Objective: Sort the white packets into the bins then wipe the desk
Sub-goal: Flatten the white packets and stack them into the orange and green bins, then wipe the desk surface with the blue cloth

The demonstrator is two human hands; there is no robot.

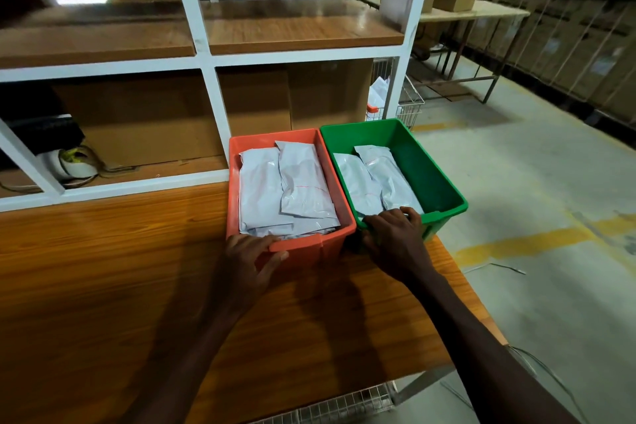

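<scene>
Now hands grip near rims: left (253,253) orange bin (309,244), right (395,234) green bin (444,206).

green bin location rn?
In the head view the green bin sits at the desk's far right corner, touching the orange bin on its left; the right hand grips its near rim.

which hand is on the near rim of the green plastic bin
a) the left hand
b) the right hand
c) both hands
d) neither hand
b: the right hand curls its fingers over the near rim of the green plastic bin, while the left hand grips the near rim of the orange plastic bin beside it.
</scene>
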